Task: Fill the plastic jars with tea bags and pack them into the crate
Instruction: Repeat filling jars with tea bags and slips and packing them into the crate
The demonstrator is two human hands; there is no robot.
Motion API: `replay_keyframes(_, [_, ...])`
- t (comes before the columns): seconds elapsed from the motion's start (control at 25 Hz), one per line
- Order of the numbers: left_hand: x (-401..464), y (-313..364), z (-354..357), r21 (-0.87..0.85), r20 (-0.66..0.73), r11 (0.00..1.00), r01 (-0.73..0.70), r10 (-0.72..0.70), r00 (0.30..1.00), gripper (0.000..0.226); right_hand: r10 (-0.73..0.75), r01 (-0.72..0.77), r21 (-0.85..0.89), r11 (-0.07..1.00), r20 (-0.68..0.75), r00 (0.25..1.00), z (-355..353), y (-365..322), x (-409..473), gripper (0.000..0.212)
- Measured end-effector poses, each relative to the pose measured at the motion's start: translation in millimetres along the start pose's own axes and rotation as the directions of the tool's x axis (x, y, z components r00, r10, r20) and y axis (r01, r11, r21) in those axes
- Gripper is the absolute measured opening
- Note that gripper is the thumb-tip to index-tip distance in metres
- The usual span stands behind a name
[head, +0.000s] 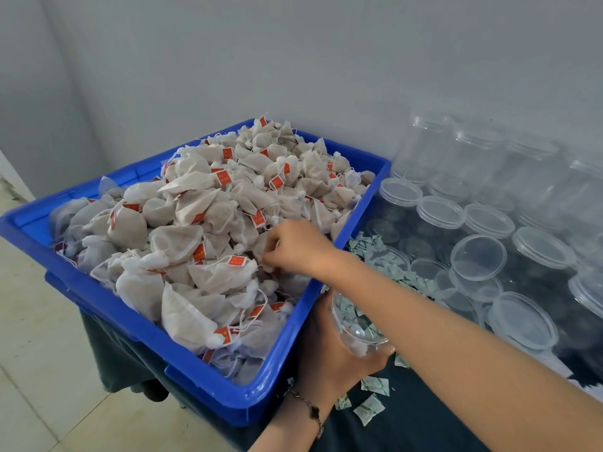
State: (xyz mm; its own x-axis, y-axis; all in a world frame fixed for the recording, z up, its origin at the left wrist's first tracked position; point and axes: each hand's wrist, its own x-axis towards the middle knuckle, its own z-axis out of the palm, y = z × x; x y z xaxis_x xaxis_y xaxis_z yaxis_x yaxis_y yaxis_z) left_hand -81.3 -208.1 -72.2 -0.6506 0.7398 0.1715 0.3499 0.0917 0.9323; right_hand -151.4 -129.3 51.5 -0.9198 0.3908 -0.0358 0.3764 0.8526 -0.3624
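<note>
Bare-skinned right hand [295, 247] reaches across from lower right of frame into the blue crate [280, 363], grip curled down, fingertips [269, 256] pinched together on a tea bag at the near-right part of the heap; which bag exactly is hard to tell. Left hand [329, 350] sits below it, lower centre of frame, grip wrapped around a clear plastic jar [357, 324], held tilted just beside the crate's right rim. Jar has small pale green sachets inside. Left wrist wears a thin bracelet [310, 407].

Tea bags [182, 230], white mesh with brownish fill, strings and red tags, piled high in the crate, filling centre-left of frame. Crate rests on a dark-covered counter [424, 419], its left corner overhanging the tiled floor [32, 370].

Right of crate: loose green sachets [372, 409] scattered on the counter near the left hand, more heaped between crate and lids. Clear round lids [478, 257] spread over centre right, some overlapping. Empty clear jars [476, 151] stand upright in rows at upper right against the grey wall [293, 60].
</note>
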Motion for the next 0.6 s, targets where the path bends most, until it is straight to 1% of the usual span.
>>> replay_keyframes(0.04, [-1, -2, 1, 0.001, -0.013, 1.000, -0.008, 0.008, 1.000, 0.112, 0.033, -0.031, 0.061, 0.998, -0.032, 0.999, -12, 1, -6, 0.028])
replay_keyframes(0.08, [-1, -2, 1, 0.004, -0.018, 1.000, -0.021, 0.021, 1.000, 0.112, 0.047, -0.041, 0.097, 0.994, -0.060, 0.997, -26, 2, -12, 0.033])
replay_keyframes(0.16, [-2, 0, 3, -0.017, -0.006, 1.000, -0.009, 0.009, 1.000, 0.110, 0.036, -0.023, 0.101, 0.995, -0.131, 0.991, -53, 5, -29, 0.021])
replay_keyframes(0.24, [-2, 2, 3, -0.029, -0.044, 0.998, -0.062, 0.060, 0.997, 0.102, 0.030, -0.013, 0.075, 0.997, -0.231, 0.973, -78, 7, -50, 0.021])
replay_keyframes(0.28, [-3, 3, 1, -0.023, -0.077, 0.994, -0.104, 0.102, 0.992, 0.097, 0.032, -0.017, 0.063, 0.998, -0.253, 0.967, -87, 10, -62, 0.021])
replay_keyframes(0.32, [-3, 4, 0, -0.013, -0.102, 0.991, -0.131, 0.129, 0.986, 0.095, 0.033, -0.025, 0.037, 0.999, -0.222, 0.974, -94, 13, -74, 0.019])
replay_keyframes(0.36, [-3, 6, 0, 0.005, -0.119, 0.990, -0.138, 0.138, 0.983, 0.096, 0.040, -0.043, -0.017, 0.999, -0.123, 0.992, -97, 15, -85, 0.016])
replay_keyframes(0.4, [-3, 7, -1, 0.030, -0.123, 0.991, -0.130, 0.133, 0.983, 0.099, 0.069, -0.065, -0.110, 0.992, 0.033, 0.997, -95, 16, -92, 0.012])
replay_keyframes(0.44, [-3, 8, -1, 0.055, -0.120, 0.991, -0.123, 0.129, 0.984, 0.103, 0.112, -0.072, -0.213, 0.974, 0.179, 0.977, -89, 18, -95, 0.009])
replay_keyframes(0.48, [-3, 9, -2, 0.064, -0.114, 0.991, -0.116, 0.122, 0.986, 0.106, 0.133, -0.055, -0.305, 0.951, 0.243, 0.961, -81, 18, -93, 0.011])
replay_keyframes(0.52, [-3, 10, -2, 0.071, -0.112, 0.990, -0.118, 0.126, 0.986, 0.107, 0.105, -0.026, -0.362, 0.932, 0.201, 0.974, -72, 17, -87, 0.013])
replay_keyframes(0.56, [-3, 11, -2, 0.058, -0.095, 0.991, -0.120, 0.125, 0.988, 0.105, 0.041, -0.006, -0.354, 0.935, 0.090, 0.995, -64, 13, -76, 0.013])
replay_keyframes(0.6, [-2, 10, -3, 0.048, -0.084, 0.991, -0.126, 0.130, 0.988, 0.103, -0.015, 0.007, -0.294, 0.956, -0.026, 1.000, -55, 10, -62, 0.012])
